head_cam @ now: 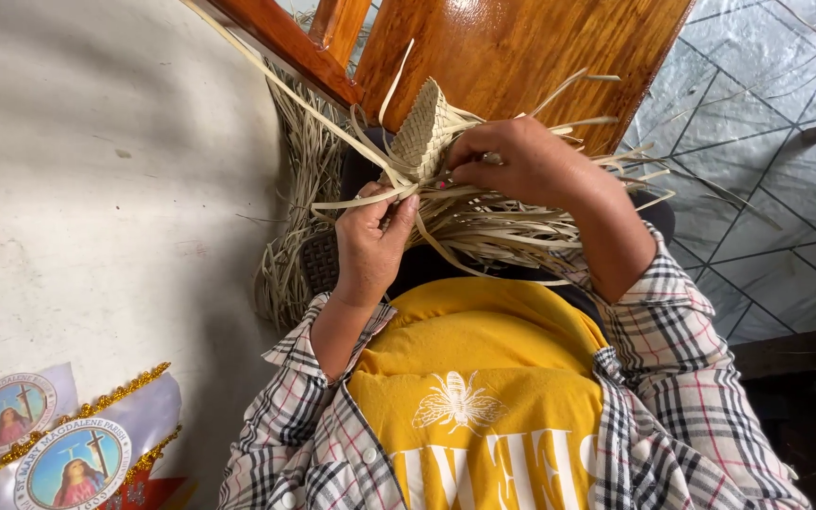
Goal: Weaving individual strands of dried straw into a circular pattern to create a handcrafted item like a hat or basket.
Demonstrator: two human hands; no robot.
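The woven palm strip (424, 132) rises from your lap in front of the wooden chair (512, 57), its finished end pointing up and its loose dry strands (512, 227) fanning out toward your right. More dry leaves (299, 179) are heaped below the chair by the wall. Your right hand (521, 165) is closed over the weave's base; your left hand (375, 241) pinches one flat strand.

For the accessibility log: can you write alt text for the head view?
Two hands weave pale straw strips: the left hand pinches loose strips, the right hand grips the woven piece. More straw lies below, beside a wooden chair.
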